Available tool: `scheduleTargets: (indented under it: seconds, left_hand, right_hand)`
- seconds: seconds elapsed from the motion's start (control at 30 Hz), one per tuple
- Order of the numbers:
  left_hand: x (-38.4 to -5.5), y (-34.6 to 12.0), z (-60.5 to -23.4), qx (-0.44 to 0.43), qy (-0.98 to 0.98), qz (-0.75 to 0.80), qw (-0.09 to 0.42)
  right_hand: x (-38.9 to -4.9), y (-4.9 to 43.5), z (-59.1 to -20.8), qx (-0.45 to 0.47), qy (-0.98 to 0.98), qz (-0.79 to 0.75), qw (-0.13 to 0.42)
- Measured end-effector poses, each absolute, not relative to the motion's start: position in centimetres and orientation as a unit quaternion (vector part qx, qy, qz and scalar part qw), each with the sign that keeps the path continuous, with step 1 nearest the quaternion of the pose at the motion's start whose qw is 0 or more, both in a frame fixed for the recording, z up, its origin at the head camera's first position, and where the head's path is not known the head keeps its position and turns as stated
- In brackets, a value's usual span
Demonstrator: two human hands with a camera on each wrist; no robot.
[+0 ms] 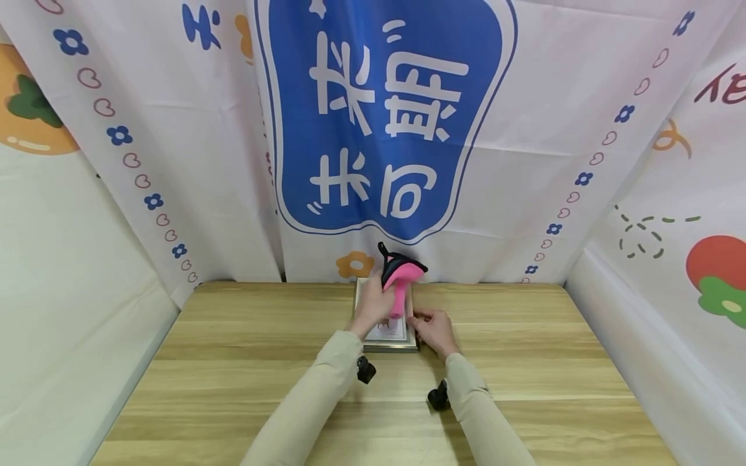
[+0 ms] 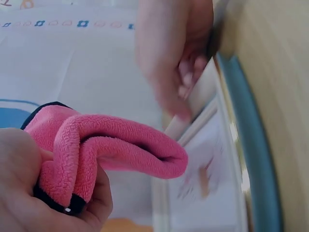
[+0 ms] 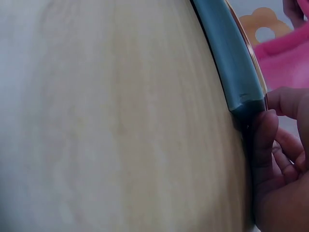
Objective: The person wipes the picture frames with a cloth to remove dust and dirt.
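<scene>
In the head view a picture frame (image 1: 392,348) lies flat near the back edge of the table. My left hand (image 1: 374,303) is over it, gripping a folded pink cloth with black edging (image 1: 410,272). The left wrist view shows the fluffy pink cloth (image 2: 125,140) bunched in the palm, one folded end hanging over the frame's drawing (image 2: 203,179). At the frame's right side is my right hand (image 1: 437,330). The right wrist view has its thumb and a finger (image 3: 285,102) pinching the frame's blue-green edge (image 3: 227,53) near a corner.
Beneath the frame is a wood-grain table (image 1: 250,369). A white printed curtain (image 1: 513,168) with a blue panel hangs right behind its back edge. White printed sheets (image 1: 658,310) flank the sides. Each wrist carries a small black camera (image 1: 366,369).
</scene>
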State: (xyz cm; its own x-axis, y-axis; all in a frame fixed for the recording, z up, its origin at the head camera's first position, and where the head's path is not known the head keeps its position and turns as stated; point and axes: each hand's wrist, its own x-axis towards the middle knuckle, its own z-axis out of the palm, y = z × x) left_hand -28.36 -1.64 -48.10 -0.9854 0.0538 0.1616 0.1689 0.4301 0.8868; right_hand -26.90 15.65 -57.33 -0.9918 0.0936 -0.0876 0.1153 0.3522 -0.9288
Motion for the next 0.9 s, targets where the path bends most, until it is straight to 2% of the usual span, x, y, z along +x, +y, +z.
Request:
scheduleTargets:
  seconds: [0.17,0.4,0.5,0.77,0.9]
  left_hand:
    - [-28.4,-3.9,-47.0,-0.052,-0.862,-0.497,0.085]
    - [-28.1,-7.0,-46.2,-0.041,-0.902,-0.4,0.156]
    - [-28.1,-7.5,-46.5,-0.031,-0.922,-0.352,0.16]
    - [-27.7,-7.0,-49.2,-0.053,-0.943,-0.307,0.116]
    - [-27.6,-6.2,-50.6,-0.058,-0.948,-0.284,0.127]
  right_hand:
    - [-26.8,15.5,-57.3,0.073,0.817,-0.572,0.018]
    - [-26.7,15.6,-57.1,0.079,0.813,-0.577,0.021]
    - [-26.7,15.7,-57.0,0.079,0.813,-0.576,0.019]
    - [-26.6,15.8,-57.0,0.082,0.815,-0.573,0.02]
    - [-26.6,15.6,-56.9,0.079,0.815,-0.574,0.02]
